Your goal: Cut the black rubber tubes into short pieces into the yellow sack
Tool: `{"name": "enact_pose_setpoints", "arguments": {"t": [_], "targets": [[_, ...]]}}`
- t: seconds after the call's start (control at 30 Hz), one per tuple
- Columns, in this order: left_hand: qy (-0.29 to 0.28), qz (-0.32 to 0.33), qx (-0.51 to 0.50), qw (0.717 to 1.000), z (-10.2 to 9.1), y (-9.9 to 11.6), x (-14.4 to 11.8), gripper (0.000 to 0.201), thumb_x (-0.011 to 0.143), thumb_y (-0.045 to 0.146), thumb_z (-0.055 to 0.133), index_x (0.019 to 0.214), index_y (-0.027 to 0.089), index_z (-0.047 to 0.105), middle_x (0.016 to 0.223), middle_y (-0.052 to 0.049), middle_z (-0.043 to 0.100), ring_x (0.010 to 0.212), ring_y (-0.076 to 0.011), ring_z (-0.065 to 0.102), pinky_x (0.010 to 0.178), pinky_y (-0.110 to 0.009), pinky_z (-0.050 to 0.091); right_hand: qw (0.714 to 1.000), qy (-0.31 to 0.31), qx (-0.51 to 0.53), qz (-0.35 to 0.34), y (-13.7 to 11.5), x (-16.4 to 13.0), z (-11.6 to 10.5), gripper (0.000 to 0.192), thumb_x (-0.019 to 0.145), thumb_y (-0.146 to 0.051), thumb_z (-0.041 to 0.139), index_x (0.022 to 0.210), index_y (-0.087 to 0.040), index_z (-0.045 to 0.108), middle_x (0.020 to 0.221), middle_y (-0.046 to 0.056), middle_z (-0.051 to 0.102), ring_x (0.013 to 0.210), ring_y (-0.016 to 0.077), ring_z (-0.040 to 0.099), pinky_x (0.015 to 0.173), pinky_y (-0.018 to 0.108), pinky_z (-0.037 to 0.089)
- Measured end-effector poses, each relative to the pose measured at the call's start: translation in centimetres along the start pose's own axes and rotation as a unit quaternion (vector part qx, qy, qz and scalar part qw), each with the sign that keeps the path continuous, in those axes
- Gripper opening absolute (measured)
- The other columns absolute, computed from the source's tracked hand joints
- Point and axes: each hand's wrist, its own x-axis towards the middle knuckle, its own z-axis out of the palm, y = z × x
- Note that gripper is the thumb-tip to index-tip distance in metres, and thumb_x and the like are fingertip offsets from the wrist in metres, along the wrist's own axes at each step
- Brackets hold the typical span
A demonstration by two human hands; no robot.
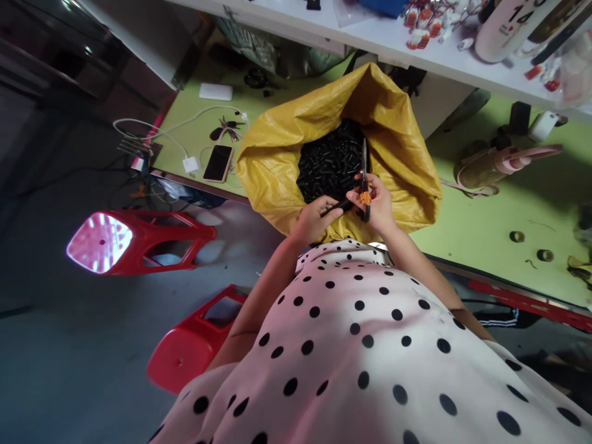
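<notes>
Polka-dot blouse (370, 345) fills the lower frame, closest to the lens; both forearms reach out from it to the edge of the green table (485, 228).

Left hand (317, 217): fingers curled shut around a small black piece (341, 204), one end poking toward the other hand. Right hand (377, 200): closed on the handles of a pair of cutters (365, 179), orange at the pivot, blades pointing up and away over the sack. Whether the blades are parted I cannot tell.

Both hands sit just at the near lip of a yellow woven sack (287, 154), mouth rolled open, heaped with black parts (330, 163). Held piece is right above that heap.

Risks, as I judge them:
- Left fingertips lie very close to the cutter; a slip on the squeeze could nip them.
- Piece is small and dark; dropped, it vanishes among the identical ones below.
- Sack overhangs the table edge toward the lap; leaning on it could tip parts onto the floor.
- Offcuts may fly, nothing shields the face.

Phone (218, 163), keys (226, 128) and charger cable (185, 126) lie left of the sack; two red stools (152, 240) below.
</notes>
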Motion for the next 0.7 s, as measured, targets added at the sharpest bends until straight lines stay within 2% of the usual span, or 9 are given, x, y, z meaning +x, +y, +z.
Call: {"name": "enact_pose_setpoints", "arguments": {"t": [0.1,0.23,0.3,0.43,0.57,0.7], "targets": [[0.021,-0.012,0.019,1.0,0.2,-0.1,0.1,0.023,0.094,0.036,0.068,0.111,0.02,0.073,0.098,-0.003,0.079,0.088,-0.0176,0.075,0.084,-0.03,0.061,1.0,0.014,0.016,-0.005,0.0,-0.2,-0.3,0.08,0.074,-0.076,0.085,0.126,-0.029,0.046,0.097,0.004,0.061,0.079,0.0204,0.057,0.068,0.037,0.05],[0.125,0.016,0.072,0.989,-1.0,0.3,0.4,0.023,0.098,0.032,0.063,0.114,0.02,0.074,0.109,-0.006,0.082,0.101,-0.0196,0.076,0.095,-0.033,0.06,0.995,-0.061,0.054,0.05,0.8,-2.3,-0.6,0.085,0.069,-0.063,0.093,0.126,-0.032,0.039,0.085,-0.005,0.057,0.064,0.015,0.052,0.058,0.03,0.043],[0.146,0.031,0.1,0.984,-1.8,0.7,0.5,0.023,0.099,0.032,0.063,0.116,0.02,0.074,0.113,-0.006,0.082,0.106,-0.0206,0.076,0.099,-0.034,0.06,0.992,-0.093,0.045,0.075,1.4,-3.7,-0.6,0.082,0.068,-0.059,0.095,0.121,-0.031,0.04,0.076,-0.01,0.051,0.06,0.0127,0.046,0.056,0.027,0.037],[0.144,0.058,0.145,0.977,-2.6,1.5,0.5,0.025,0.101,0.032,0.062,0.119,0.02,0.077,0.119,-0.007,0.082,0.111,-0.0225,0.076,0.105,-0.036,0.059,0.988,-0.13,0.033,0.08,2.0,-5.2,-0.6,0.073,0.069,-0.062,0.094,0.11,-0.029,0.043,0.076,-0.011,0.048,0.064,0.0119,0.044,0.061,0.027,0.036],[0.142,0.071,0.159,0.974,-2.5,1.7,0.5,0.027,0.102,0.033,0.062,0.12,0.021,0.078,0.122,-0.007,0.082,0.115,-0.0238,0.076,0.108,-0.038,0.059,0.985,-0.142,0.014,0.096,2.0,-5.0,-0.9,0.072,0.073,-0.068,0.09,0.111,-0.029,0.043,0.08,-0.009,0.051,0.065,0.0123,0.044,0.06,0.027,0.035],[0.109,0.084,0.176,0.975,-2.1,1.7,0.6,0.026,0.1,0.031,0.063,0.117,0.021,0.08,0.123,-0.008,0.083,0.116,-0.0253,0.076,0.11,-0.04,0.058,0.986,-0.143,-0.006,0.086,1.9,-4.5,-1.1,0.071,0.075,-0.072,0.087,0.109,-0.029,0.043,0.082,-0.008,0.051,0.066,0.0123,0.043,0.06,0.027,0.034]]}}
